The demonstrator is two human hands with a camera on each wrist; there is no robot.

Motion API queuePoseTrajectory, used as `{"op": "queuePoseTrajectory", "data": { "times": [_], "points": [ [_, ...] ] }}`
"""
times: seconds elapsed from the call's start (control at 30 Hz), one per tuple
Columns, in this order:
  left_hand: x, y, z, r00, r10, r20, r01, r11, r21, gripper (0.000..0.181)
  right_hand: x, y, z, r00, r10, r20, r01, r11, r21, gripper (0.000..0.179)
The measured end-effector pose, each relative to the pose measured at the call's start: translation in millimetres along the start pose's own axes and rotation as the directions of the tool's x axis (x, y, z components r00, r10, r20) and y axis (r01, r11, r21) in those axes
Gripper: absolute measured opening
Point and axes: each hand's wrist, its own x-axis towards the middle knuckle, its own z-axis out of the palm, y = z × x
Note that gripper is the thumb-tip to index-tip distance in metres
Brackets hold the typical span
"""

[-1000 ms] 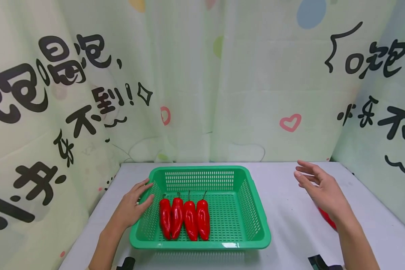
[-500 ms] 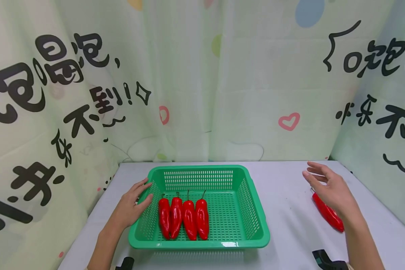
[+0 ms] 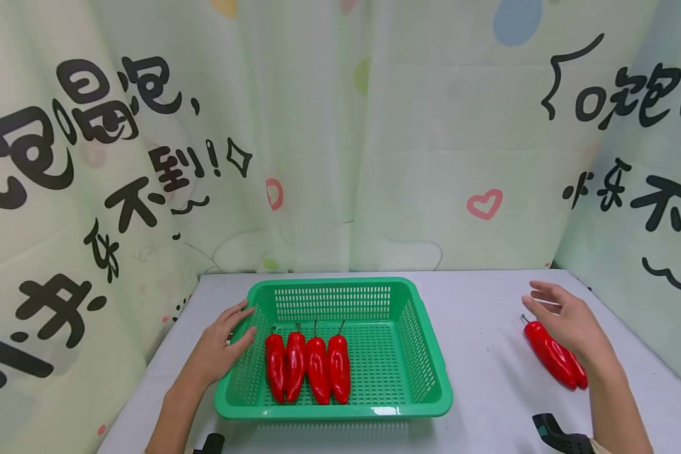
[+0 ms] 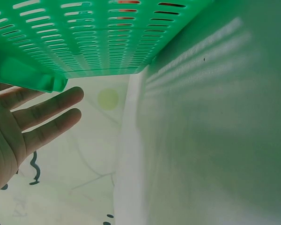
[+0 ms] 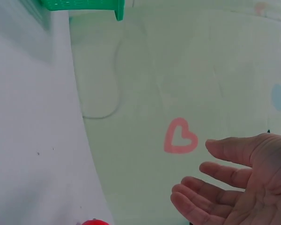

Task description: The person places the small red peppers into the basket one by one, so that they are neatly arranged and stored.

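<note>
Several red chili peppers (image 3: 318,371) lie side by side in the left half of a green plastic basket (image 3: 335,412). My left hand (image 3: 221,347) rests at the basket's left rim, fingers extended; the left wrist view has that hand (image 4: 18,126) beside the basket's slotted wall (image 4: 107,42). Off to the right, my right hand (image 3: 570,321) is held over the table with relaxed fingers and nothing in them. Below it lie two more red chili peppers (image 3: 550,356), partly hidden by the hand and wrist. The right wrist view shows the hand (image 5: 229,187) with its palm bare.
The white table (image 3: 482,378) carries the basket near its middle. A pale curtain (image 3: 420,157) with black lettering and pink hearts closes off the back and both sides. Dark wrist-camera mounts (image 3: 562,435) show at the lower edge.
My right hand has moved right and slightly down, uncovering the peppers on the table beneath it. The left hand stays at the basket rim, and the basket's peppers lie as before.
</note>
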Motion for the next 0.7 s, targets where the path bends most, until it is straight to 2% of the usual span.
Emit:
{"op": "queuePoseTrajectory", "data": {
  "times": [0.33, 0.7],
  "points": [
    [-0.8, 0.0, 0.7, 1.0, 0.002, -0.002, -0.002, 1.0, 0.002, 0.048, 4.2, 22, -2, 0.999, 0.017, 0.032, -0.017, 1.0, -0.002, 0.073],
    [0.0, -1.7, 0.8, 1.0, 0.002, -0.003, -0.002, 1.0, -0.006, 0.047, 11.8, 42, -7, 0.993, 0.038, 0.111, -0.035, 0.999, -0.031, 0.075]
  ]
}}
